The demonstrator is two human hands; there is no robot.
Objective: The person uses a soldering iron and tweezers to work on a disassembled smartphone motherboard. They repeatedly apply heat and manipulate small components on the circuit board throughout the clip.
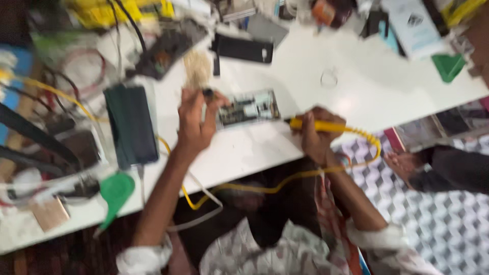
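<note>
- Two hands of yours work over the white worktable, near its front edge, and the view is blurred by motion.
- Your left hand is raised, its fingers pinched around a small dark tool held just left of the opened phone with its bare circuit board showing; what kind of tool it is cannot be told.
- That opened phone lies flat on the table between your two hands, a little back from the front edge.
- Your right hand is clenched around the yellow-handled soldering iron, whose dark tip points left toward the phone's right end.
- The iron's yellow coiled cord loops off the front edge and runs back up toward the left side of the table.
- A dark green rectangular slab lies left of your left hand, and a green plastic pry pick sits near the front left corner.
- A black flat phone panel lies toward the back edge.
- Another person's hand shows beyond the front edge at the right, apart from yours.
</note>
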